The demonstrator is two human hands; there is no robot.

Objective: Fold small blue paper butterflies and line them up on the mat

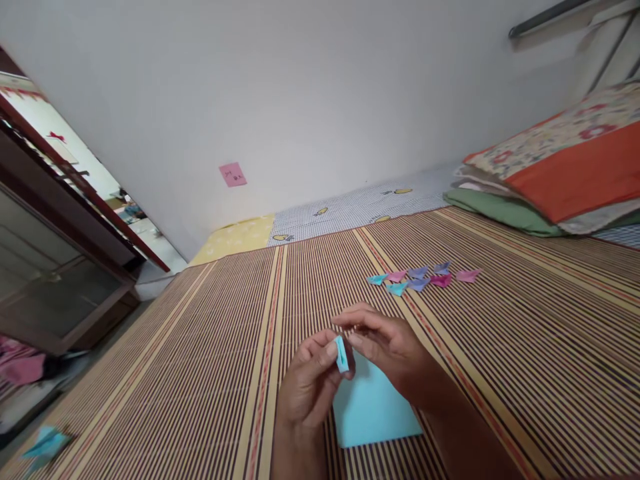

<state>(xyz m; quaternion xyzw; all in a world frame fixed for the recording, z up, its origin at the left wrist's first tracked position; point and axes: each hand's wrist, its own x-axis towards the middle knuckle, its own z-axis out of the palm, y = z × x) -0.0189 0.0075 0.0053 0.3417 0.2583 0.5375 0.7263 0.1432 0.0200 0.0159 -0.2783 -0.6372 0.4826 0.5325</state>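
Observation:
A small folded piece of light blue paper point(342, 355) is pinched between the thumb and fingers of my left hand point(313, 377). My right hand point(387, 343) is just to its right, thumb and fingers apart, with the thumb tip close to the folded paper; nothing shows in its grasp. Beneath both hands, a flat light blue sheet point(375, 407) lies on the striped mat point(210, 360). Beyond my hands, several small folded paper pieces in blue, pink and purple point(419, 284) sit in two rough rows.
Folded bedding point(565, 173) is stacked at the right by the wall. A pink note point(233, 175) is stuck to the wall. Crumpled blue paper point(46, 445) is at the lower left. A cabinet point(60, 267) and doorway stand at the left, past the mat's edge.

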